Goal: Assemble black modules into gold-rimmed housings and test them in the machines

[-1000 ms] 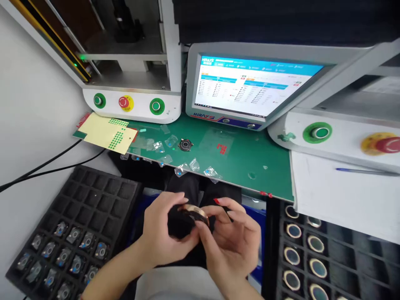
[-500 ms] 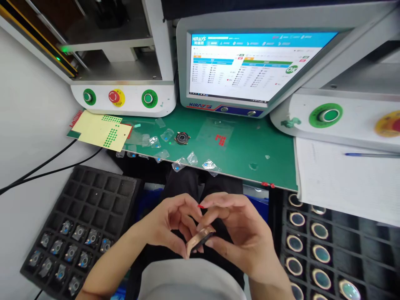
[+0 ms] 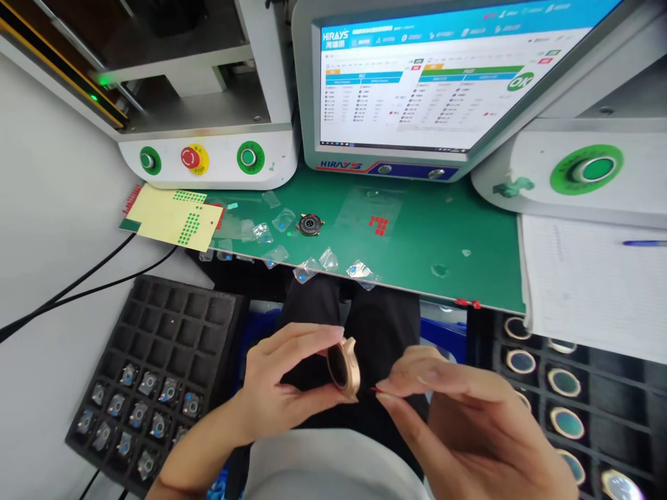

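While left fingers [image 3: 307, 340] grip a watch [image 3: 352, 371], right fingers [image 3: 422, 376] pinched narrow, a monitor [image 3: 406, 97] backs the green tabletop [image 3: 432, 229].

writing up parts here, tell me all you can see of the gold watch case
The watch case is round, rose-gold and metallic-looking, with lugs at its rim and a dark round face. It is held on edge, face turned toward picture left, pinched at top and bottom by the left hand above the lap.
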A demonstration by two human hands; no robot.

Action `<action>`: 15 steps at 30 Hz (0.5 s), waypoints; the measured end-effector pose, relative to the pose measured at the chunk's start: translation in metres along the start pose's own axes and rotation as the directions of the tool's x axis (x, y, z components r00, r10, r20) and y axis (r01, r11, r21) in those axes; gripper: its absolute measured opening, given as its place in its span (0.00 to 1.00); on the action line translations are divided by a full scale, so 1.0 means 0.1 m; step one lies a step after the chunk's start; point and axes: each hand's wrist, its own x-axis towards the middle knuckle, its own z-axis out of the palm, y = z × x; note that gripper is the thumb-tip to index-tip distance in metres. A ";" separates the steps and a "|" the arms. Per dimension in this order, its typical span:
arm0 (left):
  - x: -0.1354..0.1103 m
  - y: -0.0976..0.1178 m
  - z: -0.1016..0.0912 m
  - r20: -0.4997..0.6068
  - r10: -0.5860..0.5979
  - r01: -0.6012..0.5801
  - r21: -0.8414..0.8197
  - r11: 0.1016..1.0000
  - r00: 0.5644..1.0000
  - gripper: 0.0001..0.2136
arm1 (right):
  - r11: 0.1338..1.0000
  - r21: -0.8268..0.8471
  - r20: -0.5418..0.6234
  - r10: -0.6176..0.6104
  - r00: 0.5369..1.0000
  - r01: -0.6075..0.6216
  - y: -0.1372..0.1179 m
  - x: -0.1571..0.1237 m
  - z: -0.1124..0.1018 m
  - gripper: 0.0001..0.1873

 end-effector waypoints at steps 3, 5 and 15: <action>0.02 0.02 0.00 -0.013 0.074 -0.073 0.070 0.995 0.997 0.21 | 0.999 0.032 0.020 -0.009 1.000 0.008 -0.04 0.04 0.04 0.22; 0.04 0.03 0.00 -0.006 0.105 -0.104 0.092 0.990 0.994 0.20 | 1.000 0.028 0.003 0.008 1.000 -0.008 -0.06 0.06 0.06 0.19; 0.07 0.06 0.00 0.046 0.118 -0.124 0.162 0.979 0.992 0.17 | 0.999 -0.021 0.010 0.042 0.999 -0.042 -0.09 0.06 0.06 0.17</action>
